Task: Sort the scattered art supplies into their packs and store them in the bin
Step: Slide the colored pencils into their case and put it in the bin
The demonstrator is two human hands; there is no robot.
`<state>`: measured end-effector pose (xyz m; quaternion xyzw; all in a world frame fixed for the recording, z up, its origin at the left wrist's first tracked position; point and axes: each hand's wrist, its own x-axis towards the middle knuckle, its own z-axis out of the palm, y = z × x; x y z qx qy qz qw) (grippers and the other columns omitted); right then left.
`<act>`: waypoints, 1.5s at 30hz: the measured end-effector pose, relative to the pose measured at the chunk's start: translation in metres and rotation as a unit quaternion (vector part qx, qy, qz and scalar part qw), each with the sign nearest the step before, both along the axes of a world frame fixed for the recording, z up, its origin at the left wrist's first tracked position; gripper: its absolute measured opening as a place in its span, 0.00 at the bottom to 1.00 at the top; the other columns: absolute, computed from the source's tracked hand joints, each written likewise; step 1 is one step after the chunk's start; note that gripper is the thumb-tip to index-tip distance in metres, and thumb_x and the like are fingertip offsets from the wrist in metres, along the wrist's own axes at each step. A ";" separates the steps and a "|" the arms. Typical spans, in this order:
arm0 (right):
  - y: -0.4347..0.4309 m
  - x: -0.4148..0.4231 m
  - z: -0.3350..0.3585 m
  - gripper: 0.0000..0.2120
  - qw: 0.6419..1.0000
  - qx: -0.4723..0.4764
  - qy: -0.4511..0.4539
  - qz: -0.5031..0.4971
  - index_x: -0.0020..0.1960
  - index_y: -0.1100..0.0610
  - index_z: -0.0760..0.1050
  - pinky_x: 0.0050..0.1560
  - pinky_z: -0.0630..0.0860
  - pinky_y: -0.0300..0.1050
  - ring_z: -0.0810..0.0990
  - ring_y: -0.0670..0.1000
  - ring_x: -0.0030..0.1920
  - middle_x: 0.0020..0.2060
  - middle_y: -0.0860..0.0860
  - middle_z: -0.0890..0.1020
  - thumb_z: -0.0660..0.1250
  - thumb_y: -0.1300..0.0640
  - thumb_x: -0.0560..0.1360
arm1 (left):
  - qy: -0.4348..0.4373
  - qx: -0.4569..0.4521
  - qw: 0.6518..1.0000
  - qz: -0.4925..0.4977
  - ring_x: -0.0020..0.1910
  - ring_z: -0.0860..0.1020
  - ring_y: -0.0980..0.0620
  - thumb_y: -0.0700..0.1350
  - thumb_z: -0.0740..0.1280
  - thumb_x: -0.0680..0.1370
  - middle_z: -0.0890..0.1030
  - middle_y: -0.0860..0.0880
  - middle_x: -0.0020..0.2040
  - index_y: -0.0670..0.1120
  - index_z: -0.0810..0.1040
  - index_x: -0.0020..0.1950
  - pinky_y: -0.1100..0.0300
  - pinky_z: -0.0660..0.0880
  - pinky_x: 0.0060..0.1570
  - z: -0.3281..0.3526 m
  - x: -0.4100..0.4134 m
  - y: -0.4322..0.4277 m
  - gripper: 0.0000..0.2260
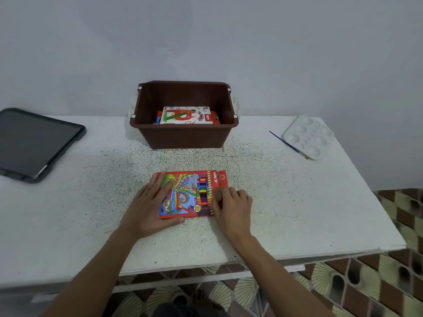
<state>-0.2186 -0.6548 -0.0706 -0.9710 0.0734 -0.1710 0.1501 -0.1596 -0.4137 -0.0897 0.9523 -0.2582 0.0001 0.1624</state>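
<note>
A red colour pencil pack (190,191) lies flat on the white table (297,202), in front of me. My left hand (151,209) rests on the pack's left half with straight fingers, thumb along its near edge. My right hand (231,207) is at the pack's right end, with its fingers curled at the edge and its thumb on top near the flap. Behind the pack stands a brown bin (183,136). An oil pastels pack (185,115) lies inside it on top of another red pack.
A white paint palette (307,136) sits at the far right corner of the table, with a thin blue brush (287,144) beside it. A dark tablet in a case (32,143) lies at the far left. The table's near edge is close to my forearms.
</note>
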 end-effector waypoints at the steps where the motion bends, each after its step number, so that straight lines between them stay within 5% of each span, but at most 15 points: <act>1: 0.001 0.001 0.000 0.07 1.000 0.016 0.006 -0.006 0.46 0.53 0.74 0.44 0.69 0.50 0.74 0.54 0.42 0.40 0.49 0.80 0.68 0.51 0.76 | 0.000 0.000 1.000 0.001 0.80 0.47 0.49 0.79 0.59 0.67 0.51 0.47 0.81 0.48 0.56 0.80 0.48 0.52 0.74 0.001 0.000 0.000 0.51; 7: 0.005 0.009 0.009 0.05 0.977 0.209 0.016 -0.044 0.51 0.51 0.75 0.47 0.72 0.50 0.78 0.53 0.45 0.41 0.46 0.81 0.62 0.51 0.79 | 0.001 -0.007 1.000 0.002 0.80 0.47 0.49 0.79 0.58 0.67 0.51 0.46 0.81 0.48 0.56 0.80 0.48 0.53 0.74 0.001 0.000 0.000 0.51; 10: 0.006 0.010 0.022 0.06 0.917 0.393 0.032 -0.068 0.54 0.52 0.75 0.45 0.78 0.52 0.81 0.50 0.43 0.39 0.44 0.81 0.63 0.58 0.78 | 0.002 -0.007 1.000 0.003 0.80 0.47 0.49 0.79 0.58 0.67 0.51 0.47 0.81 0.49 0.56 0.80 0.48 0.53 0.74 0.001 0.000 -0.001 0.51; 13: 0.006 0.012 0.031 0.05 0.874 0.475 0.058 -0.086 0.51 0.54 0.72 0.42 0.78 0.51 0.81 0.50 0.43 0.40 0.46 0.80 0.62 0.63 0.79 | 0.004 -0.008 1.000 0.004 0.80 0.48 0.49 0.80 0.57 0.67 0.51 0.47 0.81 0.49 0.56 0.80 0.48 0.53 0.74 0.002 0.000 -0.002 0.51; 19: 0.009 0.020 0.028 0.06 0.864 0.484 0.076 -0.116 0.45 0.54 0.74 0.44 0.76 0.50 0.80 0.52 0.44 0.42 0.51 0.81 0.61 0.63 0.77 | 0.007 -0.008 1.000 0.007 0.80 0.46 0.51 0.79 0.58 0.67 0.50 0.47 0.81 0.49 0.55 0.80 0.49 0.51 0.74 0.002 -0.001 -0.001 0.50; 24: 0.009 0.020 0.032 0.13 0.831 0.533 0.087 -0.134 0.42 0.57 0.76 0.36 0.73 0.43 0.80 0.47 0.35 0.37 0.49 0.83 0.69 0.47 0.76 | 0.010 -0.010 1.000 0.009 0.80 0.46 0.51 0.79 0.59 0.67 0.50 0.48 0.81 0.50 0.56 0.80 0.49 0.52 0.73 0.002 0.000 0.000 0.50; 32: 0.005 0.023 0.029 0.04 0.783 0.596 0.089 -0.155 0.53 0.56 0.74 0.38 0.77 0.45 0.79 0.49 0.38 0.47 0.56 0.81 0.65 0.60 0.79 | 0.016 -0.017 1.000 0.014 0.80 0.46 0.51 0.79 0.58 0.67 0.49 0.48 0.81 0.50 0.55 0.80 0.48 0.52 0.74 0.001 0.000 0.000 0.50; 35: 0.005 0.020 0.029 0.01 0.789 0.586 0.080 -0.165 0.48 0.56 0.75 0.41 0.78 0.47 0.79 0.49 0.37 0.44 0.55 0.82 0.66 0.59 0.78 | 0.018 -0.014 1.000 0.013 0.80 0.45 0.51 0.80 0.57 0.67 0.48 0.49 0.81 0.50 0.54 0.80 0.48 0.51 0.74 0.001 0.000 0.000 0.50; 40: 0.004 0.019 0.034 0.12 0.806 0.565 0.099 -0.147 0.36 0.57 0.79 0.37 0.76 0.44 0.77 0.47 0.32 0.30 0.49 0.81 0.69 0.56 0.77 | 0.017 -0.012 1.000 0.014 0.80 0.45 0.51 0.80 0.57 0.67 0.49 0.48 0.81 0.50 0.54 0.80 0.48 0.51 0.74 -0.001 0.000 0.000 0.51; 45: 0.004 0.022 0.042 0.09 0.854 0.494 0.117 -0.111 0.37 0.54 0.81 0.33 0.74 0.41 0.80 0.45 0.32 0.33 0.48 0.83 0.69 0.56 0.76 | 0.015 -0.014 1.000 0.013 0.79 0.44 0.52 0.80 0.56 0.67 0.48 0.48 0.81 0.50 0.54 0.80 0.49 0.50 0.74 0.000 0.000 0.000 0.51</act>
